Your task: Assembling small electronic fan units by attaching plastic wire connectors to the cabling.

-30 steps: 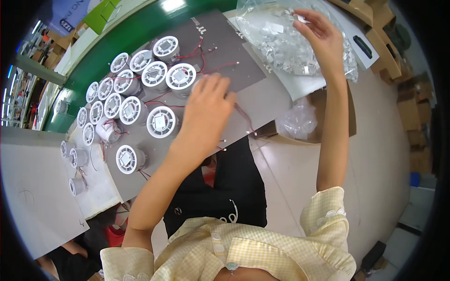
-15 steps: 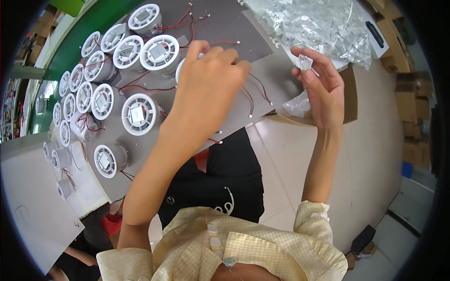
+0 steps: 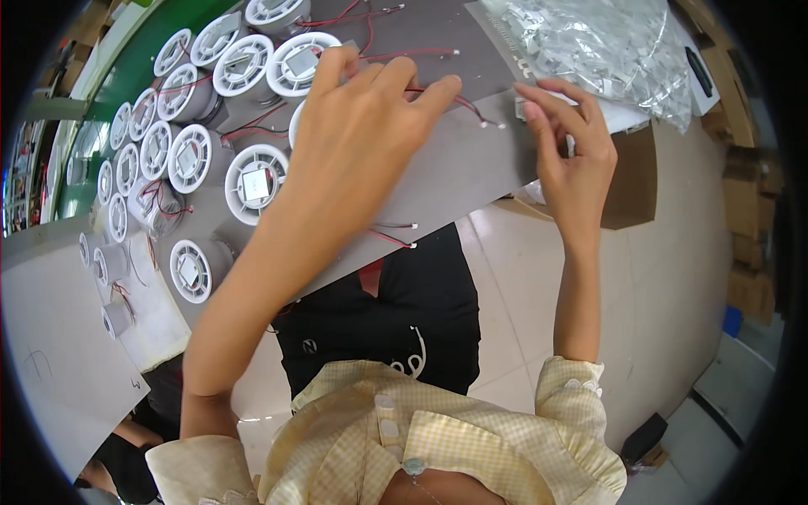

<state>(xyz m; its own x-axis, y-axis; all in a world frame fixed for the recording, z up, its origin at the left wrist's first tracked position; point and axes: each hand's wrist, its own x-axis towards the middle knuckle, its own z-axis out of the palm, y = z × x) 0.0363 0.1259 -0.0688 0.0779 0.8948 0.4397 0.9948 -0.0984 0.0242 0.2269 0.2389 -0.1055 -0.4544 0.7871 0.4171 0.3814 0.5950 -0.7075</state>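
My left hand (image 3: pixel 366 126) is bent over a white round housing (image 3: pixel 295 128), its fingers closed around it. Only a sliver of the housing's rim shows beside the hand. Red and black wires (image 3: pixel 467 105) come out past the thumb and end in small white plugs. To the right, the thumb and fingertips of my right hand (image 3: pixel 572 139) pinch a small white square part (image 3: pixel 519 108), mostly hidden by the fingers. Just left of my left wrist stands another housing (image 3: pixel 255 185) with a ribbed rim and a pale square in its middle.
Several similar housings (image 3: pixel 189 158) with wires crowd the left of the grey table (image 3: pixel 471 172). A clear plastic bag of small white parts (image 3: pixel 602 55) lies at the far right. Below the table edge is a cardboard box (image 3: pixel 631 181). A person's arm (image 3: pixel 135 433) shows at lower left.
My left hand has shifted left over the table together with the housing. My right hand has turned, so the white square part now points left and is less visible. The whole view has shifted slightly.
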